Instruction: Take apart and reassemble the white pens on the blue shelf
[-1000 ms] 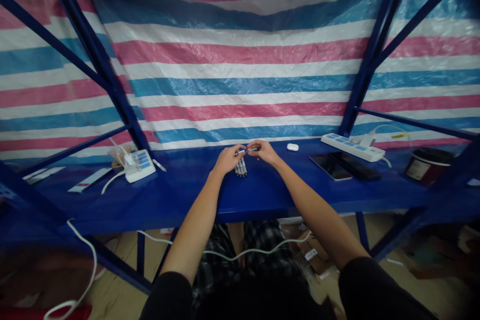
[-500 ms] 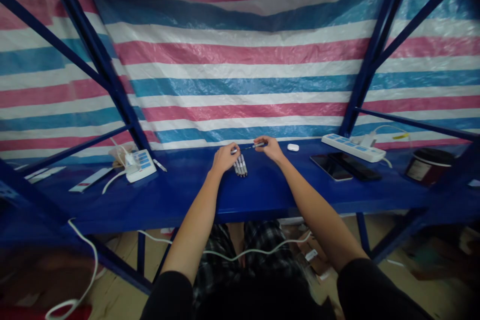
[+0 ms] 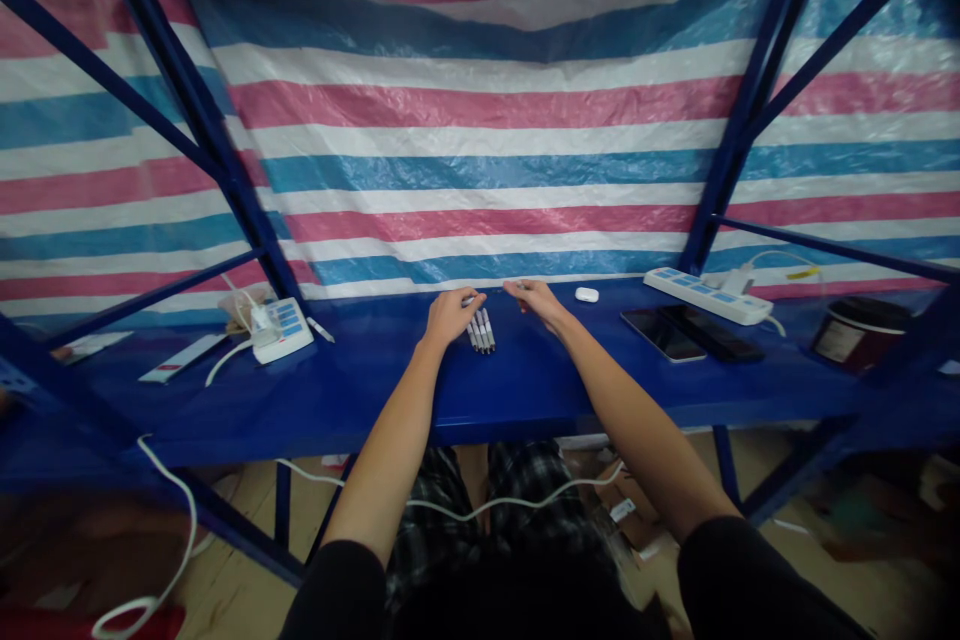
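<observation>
My left hand (image 3: pixel 451 314) is closed around a pale pen piece (image 3: pixel 469 300), whose end shows at the fingertips. Below those fingers, several white-and-grey pens (image 3: pixel 482 332) lie side by side on the blue tabletop (image 3: pixel 517 390), their upper ends partly covered by the hand. My right hand (image 3: pixel 537 302) hovers a short way to the right with fingers pinched together. Only a small light bit of the pen part (image 3: pixel 519 286) in it shows; the rest is hidden. The two hands are apart.
At right are a white earphone case (image 3: pixel 586 295), a power strip (image 3: pixel 707 296), two phones (image 3: pixel 663 334) and a dark tub (image 3: pixel 859 332). At left stand another power strip (image 3: pixel 283 331), a single pen (image 3: pixel 321 330) and a flat box (image 3: pixel 182 358). Blue posts rise on both sides.
My right hand has turned and its fingers have drawn in; the grey pen part with a thin dark tip, seen pointing left before, is now mostly hidden. My left hand has barely moved.
</observation>
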Demonstrator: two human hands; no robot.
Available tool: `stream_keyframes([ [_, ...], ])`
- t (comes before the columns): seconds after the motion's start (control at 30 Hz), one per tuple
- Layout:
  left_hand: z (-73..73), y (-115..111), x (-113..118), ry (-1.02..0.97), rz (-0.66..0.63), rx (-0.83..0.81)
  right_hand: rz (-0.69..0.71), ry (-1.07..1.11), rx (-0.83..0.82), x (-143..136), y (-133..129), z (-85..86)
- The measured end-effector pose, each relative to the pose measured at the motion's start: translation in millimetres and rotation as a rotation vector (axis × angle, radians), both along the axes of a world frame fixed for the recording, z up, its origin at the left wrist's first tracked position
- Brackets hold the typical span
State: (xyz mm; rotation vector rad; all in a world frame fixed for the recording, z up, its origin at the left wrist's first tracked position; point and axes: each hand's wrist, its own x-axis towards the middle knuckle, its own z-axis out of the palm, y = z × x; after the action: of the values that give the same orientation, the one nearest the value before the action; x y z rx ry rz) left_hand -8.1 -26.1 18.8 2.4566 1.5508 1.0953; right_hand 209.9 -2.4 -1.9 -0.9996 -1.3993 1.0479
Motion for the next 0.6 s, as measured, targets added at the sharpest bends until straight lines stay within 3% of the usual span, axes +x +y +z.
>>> stream_keyframes([
  [0.17,0.5,-1,0,-0.014,0.033,-0.002,-0.032,-0.076,0.114,-5,-4,0.3],
  [0.4,-1.3,2,-1,-0.018,0.006,-0.008,-0.050,-0.114,0.154,-5,-7,4.1],
  [0.6,-6.8,14,-6,-0.046,-0.141,0.019,-0.152,-0.084,0.158,7,2,3.1],
])
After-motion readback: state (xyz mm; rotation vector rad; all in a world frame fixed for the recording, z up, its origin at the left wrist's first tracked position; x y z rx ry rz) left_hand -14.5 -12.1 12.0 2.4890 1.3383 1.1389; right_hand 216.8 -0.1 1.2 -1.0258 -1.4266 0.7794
